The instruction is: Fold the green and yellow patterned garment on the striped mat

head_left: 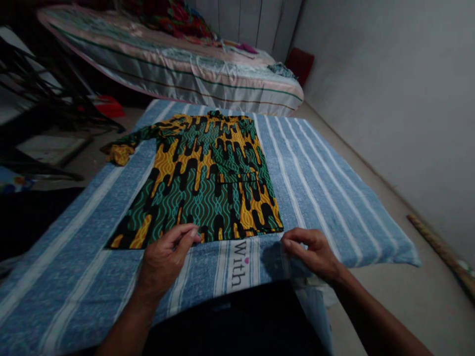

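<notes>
A patterned shirt [196, 183] in green, yellow and black lies spread on a blue-and-white striped cloth [319, 198]. One sleeve [124, 148] reaches out to the left, and the hem faces me. My left hand [166, 257] is at the middle of the hem, thumb and fingers pinched together over its edge. Beside the hem's right corner, my right hand [311, 249] is also closed in a pinch, casting a shadow on the cloth. Whether either pinch has fabric in it cannot be made out.
Behind the table stands a bed with a shiny striped cover [208, 81] and a red patterned bundle [174, 20]. A pale wall [389, 99] runs along the right, with a rolled mat [441, 247] on the floor. Dark metal frames [48, 89] stand at left.
</notes>
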{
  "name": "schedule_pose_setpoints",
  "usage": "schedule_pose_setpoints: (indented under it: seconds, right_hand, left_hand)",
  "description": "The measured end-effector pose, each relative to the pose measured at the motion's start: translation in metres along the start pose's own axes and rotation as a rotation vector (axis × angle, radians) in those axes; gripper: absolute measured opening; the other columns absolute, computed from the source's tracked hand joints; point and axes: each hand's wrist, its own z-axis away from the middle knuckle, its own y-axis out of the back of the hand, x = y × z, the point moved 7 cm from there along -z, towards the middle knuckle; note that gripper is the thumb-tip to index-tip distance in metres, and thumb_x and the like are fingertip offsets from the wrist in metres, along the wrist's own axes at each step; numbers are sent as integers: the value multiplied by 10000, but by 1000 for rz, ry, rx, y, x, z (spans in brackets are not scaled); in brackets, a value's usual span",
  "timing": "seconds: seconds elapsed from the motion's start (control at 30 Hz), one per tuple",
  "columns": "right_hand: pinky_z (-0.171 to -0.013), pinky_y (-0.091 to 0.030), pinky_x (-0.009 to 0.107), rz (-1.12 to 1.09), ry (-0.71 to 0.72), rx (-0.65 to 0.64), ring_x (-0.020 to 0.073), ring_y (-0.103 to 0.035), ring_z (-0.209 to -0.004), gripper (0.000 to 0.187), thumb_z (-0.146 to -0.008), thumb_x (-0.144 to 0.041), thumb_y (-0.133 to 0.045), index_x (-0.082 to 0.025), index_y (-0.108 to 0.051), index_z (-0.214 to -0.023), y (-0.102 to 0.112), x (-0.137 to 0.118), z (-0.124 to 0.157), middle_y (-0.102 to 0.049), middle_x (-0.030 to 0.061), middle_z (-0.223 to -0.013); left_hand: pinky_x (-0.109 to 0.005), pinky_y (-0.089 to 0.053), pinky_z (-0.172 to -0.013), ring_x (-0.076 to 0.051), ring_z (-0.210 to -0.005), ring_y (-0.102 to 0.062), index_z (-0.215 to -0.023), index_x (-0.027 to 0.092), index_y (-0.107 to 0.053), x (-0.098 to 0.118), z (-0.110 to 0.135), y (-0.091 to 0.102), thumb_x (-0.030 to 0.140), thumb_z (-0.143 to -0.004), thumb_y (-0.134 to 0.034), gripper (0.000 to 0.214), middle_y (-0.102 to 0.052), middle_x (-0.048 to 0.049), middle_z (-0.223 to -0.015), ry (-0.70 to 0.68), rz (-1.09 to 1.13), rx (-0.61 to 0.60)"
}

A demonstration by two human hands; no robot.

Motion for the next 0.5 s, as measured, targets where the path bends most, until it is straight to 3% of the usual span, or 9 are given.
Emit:
schedule_pose_setpoints:
  seconds: [0.13, 0.3, 0.5]
  right_hand:
    - [-556, -415, 206, -62, 9, -78, 99, -533, -562, 259, -855, -345, -526, -168, -633, -700, -30, -7, 14, -588, -6, -592]
    - [-510, -381, 194, -161, -79, -124, 83, -470, -523, 263, -836, -364, -535, -162, -635, -701, -58, 8, 35, -538, -26, -557]
    - [-520, -370, 186, -136, -78, -123, 80, -477, -532, 200, -820, -309, -531, -164, -628, -722, -64, 9, 36, -531, -36, -571]
  left_hand:
    - [-246, -535, -696, -166, -679, -678, -848, 256, -646, -1, -2, 2, 476, -767, -511, 270, -712, 45, -688, -18, -41, 11]
    - [-266, -542, -720, -157, -688, -688, -839, 266, -634, 6, -5, 5, 475, -751, -532, 249, -714, 93, -681, 11, -102, 3]
    - [-272, -553, -652, -167, -654, -693, -809, 298, -638, 7, -8, 7, 469, -733, -542, 210, -711, 112, -649, -9, -135, 36]
